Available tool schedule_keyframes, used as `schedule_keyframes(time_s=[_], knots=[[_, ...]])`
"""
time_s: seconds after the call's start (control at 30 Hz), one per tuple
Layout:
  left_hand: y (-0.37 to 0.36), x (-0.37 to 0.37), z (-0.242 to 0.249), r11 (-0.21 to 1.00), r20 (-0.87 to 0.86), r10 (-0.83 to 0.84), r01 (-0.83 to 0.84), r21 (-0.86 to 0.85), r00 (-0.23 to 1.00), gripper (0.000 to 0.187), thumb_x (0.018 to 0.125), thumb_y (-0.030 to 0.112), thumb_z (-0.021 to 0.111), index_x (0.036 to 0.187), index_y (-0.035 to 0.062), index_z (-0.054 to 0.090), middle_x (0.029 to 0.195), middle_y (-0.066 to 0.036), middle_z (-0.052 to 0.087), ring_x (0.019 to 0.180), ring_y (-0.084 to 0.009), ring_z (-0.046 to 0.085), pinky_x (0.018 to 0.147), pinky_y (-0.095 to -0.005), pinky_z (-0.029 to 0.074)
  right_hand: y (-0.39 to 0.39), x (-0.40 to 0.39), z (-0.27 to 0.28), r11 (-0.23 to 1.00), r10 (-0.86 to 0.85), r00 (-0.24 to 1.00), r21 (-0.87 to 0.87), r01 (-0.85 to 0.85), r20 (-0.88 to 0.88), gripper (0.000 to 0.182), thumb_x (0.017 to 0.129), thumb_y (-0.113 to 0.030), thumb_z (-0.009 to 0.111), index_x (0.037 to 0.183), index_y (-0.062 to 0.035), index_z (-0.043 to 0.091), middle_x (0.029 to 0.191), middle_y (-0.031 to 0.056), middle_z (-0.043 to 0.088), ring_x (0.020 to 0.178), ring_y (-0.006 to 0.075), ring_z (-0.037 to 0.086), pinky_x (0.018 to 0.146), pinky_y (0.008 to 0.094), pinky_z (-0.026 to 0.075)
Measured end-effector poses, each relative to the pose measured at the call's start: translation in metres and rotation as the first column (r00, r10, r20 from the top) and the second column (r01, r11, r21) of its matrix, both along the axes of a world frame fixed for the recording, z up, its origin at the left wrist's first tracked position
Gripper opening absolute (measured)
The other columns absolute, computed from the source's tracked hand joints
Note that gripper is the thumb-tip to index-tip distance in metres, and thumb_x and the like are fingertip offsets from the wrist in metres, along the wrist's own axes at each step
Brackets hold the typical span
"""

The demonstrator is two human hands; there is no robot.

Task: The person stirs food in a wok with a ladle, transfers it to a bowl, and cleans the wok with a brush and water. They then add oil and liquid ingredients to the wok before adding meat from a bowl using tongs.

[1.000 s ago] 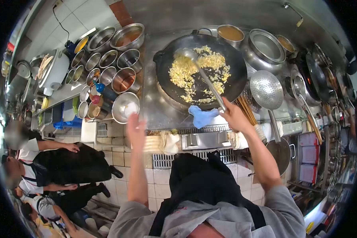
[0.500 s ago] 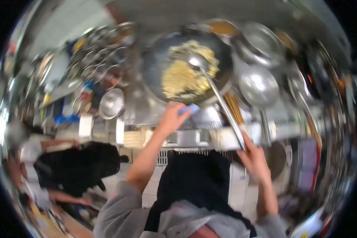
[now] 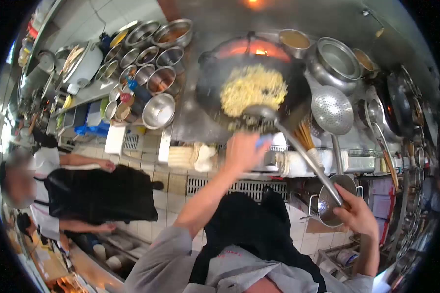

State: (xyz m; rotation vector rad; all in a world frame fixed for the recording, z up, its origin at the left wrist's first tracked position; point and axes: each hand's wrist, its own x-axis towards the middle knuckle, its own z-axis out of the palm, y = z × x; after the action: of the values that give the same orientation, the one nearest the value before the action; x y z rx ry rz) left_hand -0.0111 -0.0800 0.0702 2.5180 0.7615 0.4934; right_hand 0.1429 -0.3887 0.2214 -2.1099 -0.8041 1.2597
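The steel tabletop spreads across my head view, with metal bowls and pots crowded at its left end. Off to the left and apart from my own hands, I see a co-worker in a dark apron, standing on the tiled floor. The black wok sits near the middle of the tabletop, and orange flames glow at its far side. Inside it lies a heap of yellow, crumbly food, hazy with steam. My long ladle slants over the near rim, its bowl at the near edge of the heap. My right hand, well back from the wok, has its grip closed around the end of that handle. A perforated skimmer rests just right of the wok, its handle pointing toward me. Left of the wok I have a steel bowl; at the wok's near right side is a bamboo brush. My left hand, slightly blurred, is at the wok's near side, its grip closed on a blue cloth; I cannot tell whether they touch the rim.
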Motion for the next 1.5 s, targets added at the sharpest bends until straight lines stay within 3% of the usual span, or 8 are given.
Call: schedule_keyframes(time_s=[0.27, 0.47, 0.77, 0.97, 1.13, 1.33, 1.47, 1.5], knots=[[0.025, 0.025, -0.049, 0.998, 0.237, 0.015, -0.03, 0.062, 0.972, 0.046, 0.083, 0.044, 0.067, 0.061, 0.0054, 0.056, 0.063, -0.017, 0.058, 0.063, -0.0329, 0.058, 0.056, -0.0458, 0.044, 0.086, 0.033, -0.05, 0.938, 0.268, 0.825, 0.059, -0.34, 0.498, 0.058, 0.086, -0.014, 0.06, 0.141, -0.0051, 0.041, 0.079, 0.0256, 0.064, 0.074, 0.0415, 0.063, 0.069, 0.0465, 0.049], [-0.033, -0.049, -0.051, 0.988, 0.351, -0.112, 0.065, 0.142, 0.93, 0.034, 0.079, 0.033, 0.072, 0.063, 0.0076, 0.056, 0.066, -0.013, 0.06, 0.062, -0.0321, 0.059, 0.059, -0.0413, 0.049, 0.095, 0.011, -0.059, 0.966, 0.141, 0.767, 0.083, -0.246, 0.626, 0.065, 0.081, -0.007, 0.064, 0.141, -0.0017, 0.039, 0.071, 0.0236, 0.063, 0.068, 0.0379, 0.065, 0.065, 0.0457, 0.051], [0.007, -0.034, 0.037, 0.994, 0.265, -0.107, 0.101, 0.036, 0.958, 0.038, 0.081, 0.03, 0.071, 0.059, 0.005, 0.054, 0.061, -0.014, 0.058, 0.058, -0.0351, 0.057, 0.057, -0.0441, 0.046, 0.073, 0.003, 0.06, 0.962, 0.056, 0.997, -0.265, -0.066, -0.045, 0.06, 0.084, -0.005, 0.063, 0.141, -0.0004, 0.042, 0.063, 0.0098, 0.055, 0.057, 0.0171, 0.054, 0.058, 0.0316, 0.046], [0.002, -0.02, -0.048, 0.994, 0.146, -0.082, 0.071, 0.08, 0.986, 0.036, 0.08, 0.03, 0.071, 0.06, 0.0059, 0.054, 0.06, -0.013, 0.058, 0.055, -0.0346, 0.056, 0.059, -0.0431, 0.049, 0.11, 0.01, -0.069, 0.974, 0.089, 0.824, 0.123, -0.188, 0.559, 0.056, 0.088, -0.011, 0.06, 0.139, 0.0009, 0.041, 0.07, 0.0264, 0.06, 0.064, 0.0381, 0.061, 0.064, 0.0429, 0.049], [0.008, -0.031, -0.033, 0.982, 0.164, -0.152, 0.129, 0.139, 0.975, 0.031, 0.082, 0.033, 0.069, 0.07, 0.0056, 0.058, 0.069, -0.013, 0.06, 0.069, -0.0308, 0.058, 0.056, -0.042, 0.047, 0.086, -0.008, -0.022, 0.907, -0.19, 0.975, 0.359, 0.219, -0.116, 0.063, 0.085, 0.001, 0.061, 0.143, 0.0018, 0.036, 0.069, 0.0062, 0.056, 0.047, 0.0147, 0.05, 0.044, 0.027, 0.042], [0.08, 0.018, -0.071, 0.987, 0.251, -0.158, 0.164, -0.001, 0.955, 0.023, 0.087, 0.025, 0.063, 0.093, 0.0023, 0.065, 0.085, -0.015, 0.062, 0.084, -0.0352, 0.058, 0.077, -0.0452, 0.047, 0.067, -0.026, -0.052, 0.636, -0.168, 0.466, 0.266, 0.725, -0.869, 0.063, 0.086, -0.003, 0.062, 0.144, -0.006, 0.038, 0.063, 0.0049, 0.049, 0.038, 0.0067, 0.039, 0.033, 0.0216, 0.032], [0.07, 0.02, -0.08, 0.976, 0.355, -0.191, 0.14, 0.166, 0.915, 0.021, 0.088, 0.018, 0.059, 0.099, 0.0014, 0.064, 0.093, -0.018, 0.064, 0.091, -0.0363, 0.059, 0.081, -0.0455, 0.047, 0.074, -0.045, -0.078, 0.91, -0.282, 0.919, 0.381, 0.165, 0.276, 0.059, 0.087, 0.003, 0.056, 0.144, -0.0043, 0.04, 0.064, -0.0046, 0.048, 0.05, 0.0028, 0.04, 0.044, 0.0206, 0.035], [0.074, 0.023, -0.081, 0.977, 0.334, -0.171, 0.116, 0.178, 0.927, 0.02, 0.088, 0.017, 0.058, 0.101, 0.0015, 0.064, 0.094, -0.018, 0.064, 0.093, -0.0364, 0.059, 0.082, -0.0453, 0.047, 0.062, -0.038, -0.093, 0.898, -0.34, 0.926, 0.348, 0.268, 0.162, 0.059, 0.087, 0.003, 0.056, 0.144, -0.0042, 0.04, 0.063, -0.0051, 0.047, 0.05, 0.0024, 0.039, 0.045, 0.0203, 0.035]])
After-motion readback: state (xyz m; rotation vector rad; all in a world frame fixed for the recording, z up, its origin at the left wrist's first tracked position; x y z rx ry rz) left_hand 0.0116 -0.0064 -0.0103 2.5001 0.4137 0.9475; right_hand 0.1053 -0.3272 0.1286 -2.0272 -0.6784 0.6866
